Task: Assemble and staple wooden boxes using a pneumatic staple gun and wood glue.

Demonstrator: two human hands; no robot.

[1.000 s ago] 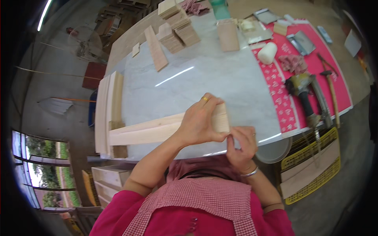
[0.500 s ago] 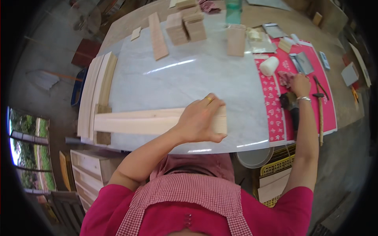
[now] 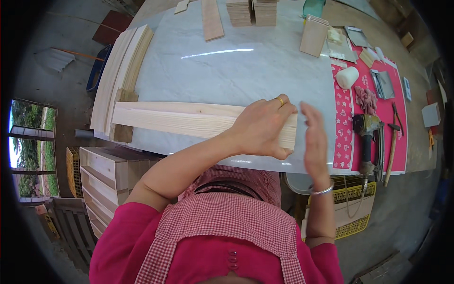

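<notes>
A long pale wooden board [image 3: 179, 117] lies across the near part of the marble-look tabletop, its left end against a worn wooden block [image 3: 125, 118]. My left hand [image 3: 265, 124] is closed over the board close to its right end, thumb at the near edge and fingers over the far edge. Just beyond that end, my right hand [image 3: 316, 144] is held upright with fingers stretched out, a little blurred; I see nothing in it. Whether it touches the board's end I cannot tell.
Right, a pink sheet [image 3: 345, 137] carries a nail gun [image 3: 366, 142], hammer [image 3: 392, 137], crumpled cloth [image 3: 366, 100] and white roll [image 3: 347, 77]. Long boards [image 3: 124, 71] are stacked left. Small wooden pieces [image 3: 250, 12] stand at the back. A yellow crate [image 3: 352, 191] sits below the table's right side.
My right hand has left the cloth on the pink sheet and come left to the board's right end. My left hand keeps its hold on the board. The whole view has shifted.
</notes>
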